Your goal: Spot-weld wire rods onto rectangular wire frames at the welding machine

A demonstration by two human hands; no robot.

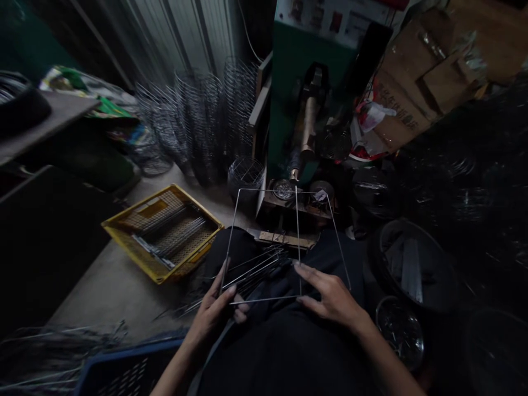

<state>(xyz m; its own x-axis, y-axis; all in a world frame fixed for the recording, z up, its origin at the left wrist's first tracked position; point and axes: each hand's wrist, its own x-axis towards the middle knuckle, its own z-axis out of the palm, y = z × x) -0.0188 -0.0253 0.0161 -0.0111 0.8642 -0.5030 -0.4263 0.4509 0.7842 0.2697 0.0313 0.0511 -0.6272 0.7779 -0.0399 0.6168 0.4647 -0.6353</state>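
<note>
A bent wire frame (297,225) of thin bright metal stands up in front of me, above my lap. My left hand (223,302) is closed around its lower left corner, thumb and fingers pinched on the wire. At the middle upright my right hand (330,291) has thumb and forefinger against the wire, near where it meets the lower bar. Several loose bent wires (259,269) lie across my thighs behind the frame, partly hidden by the left hand. The frame's right leg hangs free, touched by neither hand.
Beyond my knees stands a green machine (284,110) with a metal shaft. A yellow crate (136,250) of metal rods sits on the floor to the left, a blue basket (124,357) nearer. Wire-coil stacks (198,115) line the wall. Round black tubs (383,264) crowd the right.
</note>
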